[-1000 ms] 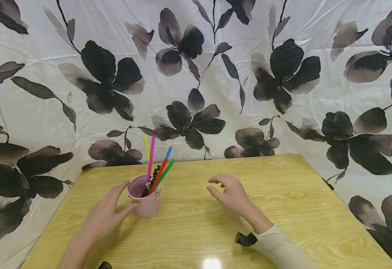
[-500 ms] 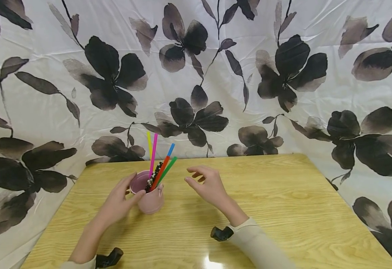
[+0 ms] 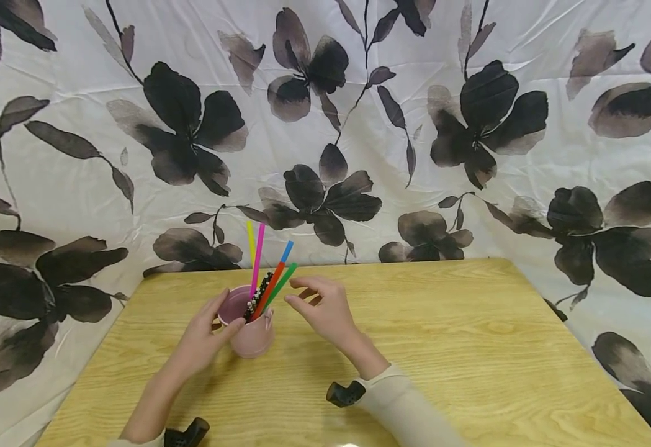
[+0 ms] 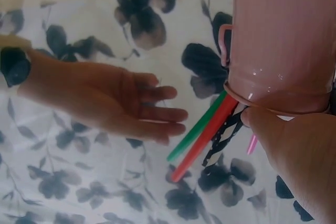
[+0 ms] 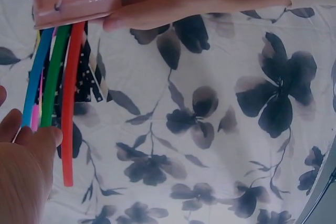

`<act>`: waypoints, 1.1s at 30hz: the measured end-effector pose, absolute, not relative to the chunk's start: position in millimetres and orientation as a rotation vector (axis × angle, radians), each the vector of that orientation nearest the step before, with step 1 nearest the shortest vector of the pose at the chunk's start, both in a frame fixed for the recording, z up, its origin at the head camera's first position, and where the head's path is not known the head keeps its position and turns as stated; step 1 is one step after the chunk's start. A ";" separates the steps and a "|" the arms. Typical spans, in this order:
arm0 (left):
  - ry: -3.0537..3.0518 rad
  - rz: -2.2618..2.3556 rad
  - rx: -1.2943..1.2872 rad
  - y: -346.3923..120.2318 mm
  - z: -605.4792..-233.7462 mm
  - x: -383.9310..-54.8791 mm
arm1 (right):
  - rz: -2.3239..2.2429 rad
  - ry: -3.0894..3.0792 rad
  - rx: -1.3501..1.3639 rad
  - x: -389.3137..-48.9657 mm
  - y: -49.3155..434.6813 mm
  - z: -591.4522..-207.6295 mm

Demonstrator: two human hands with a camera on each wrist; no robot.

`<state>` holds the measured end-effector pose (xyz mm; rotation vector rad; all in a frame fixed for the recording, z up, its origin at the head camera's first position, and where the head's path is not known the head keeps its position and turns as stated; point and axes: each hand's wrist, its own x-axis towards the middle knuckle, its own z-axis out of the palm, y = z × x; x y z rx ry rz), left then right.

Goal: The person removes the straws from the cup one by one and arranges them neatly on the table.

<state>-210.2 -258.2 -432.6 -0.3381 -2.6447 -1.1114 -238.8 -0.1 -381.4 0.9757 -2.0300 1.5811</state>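
My left hand holds a pink cup at its left side, fingers by the far rim and thumb at the front. The cup stands upright on the table and has a small loop on its right. In it lean drinking straws: yellow, pink, blue, red and green. Several black-and-white patterned straws stand lower among them. My right hand hovers just right of the straws, fingers and thumb apart. In the right wrist view its fingertips overlap the green straw; contact is unclear.
A light wood-grain table lies under both hands. Behind it hangs a white cloth with dark flower prints. Dark cylindrical devices sit at the right wrist and the left wrist.
My right hand has moved left across the table to the straws. The left hand has closed in on the cup, its thumb now against the front rim.
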 end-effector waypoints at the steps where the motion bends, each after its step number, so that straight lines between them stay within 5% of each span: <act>1: -2.647 -1.118 -0.330 -258.2 -432.5 -210.3 | 1.589 -2.024 0.973 -236.2 -1.3 -378.3; 20: -2.616 -1.189 -0.283 -257.7 -434.4 -204.9 | 1.907 -1.965 0.937 -235.0 -26.6 -383.1; 33: -2.636 -1.188 -0.283 -257.4 -431.4 -207.3 | 2.077 -1.571 1.026 -229.1 18.1 -315.8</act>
